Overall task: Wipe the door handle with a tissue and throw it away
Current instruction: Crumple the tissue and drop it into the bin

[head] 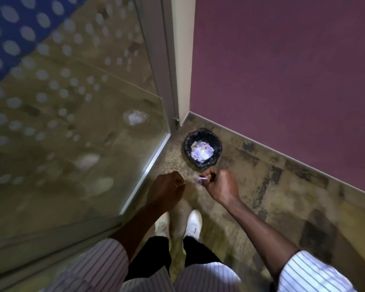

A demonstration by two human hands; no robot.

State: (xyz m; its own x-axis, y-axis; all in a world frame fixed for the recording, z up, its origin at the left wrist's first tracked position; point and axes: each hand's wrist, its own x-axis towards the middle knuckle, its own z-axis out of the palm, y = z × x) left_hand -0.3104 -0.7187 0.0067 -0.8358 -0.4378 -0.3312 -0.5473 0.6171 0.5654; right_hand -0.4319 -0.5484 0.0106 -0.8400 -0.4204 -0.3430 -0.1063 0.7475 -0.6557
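A small round bin (pixel 203 150) with a black liner stands on the floor in the corner, with several crumpled white tissues inside. My right hand (pixel 219 185) is just below it, fingers pinched on a small white tissue (pixel 202 178) that barely shows. My left hand (pixel 167 189) is a short way to the left, fingers curled shut; nothing shows in it. The door handle is not in view.
A glass door (pixel 72 114) with frosted dots fills the left, its metal bottom edge (pixel 148 169) running towards the corner. A purple wall (pixel 282 70) with a skirting closes the right. My white shoes (pixel 193 223) stand on patterned carpet.
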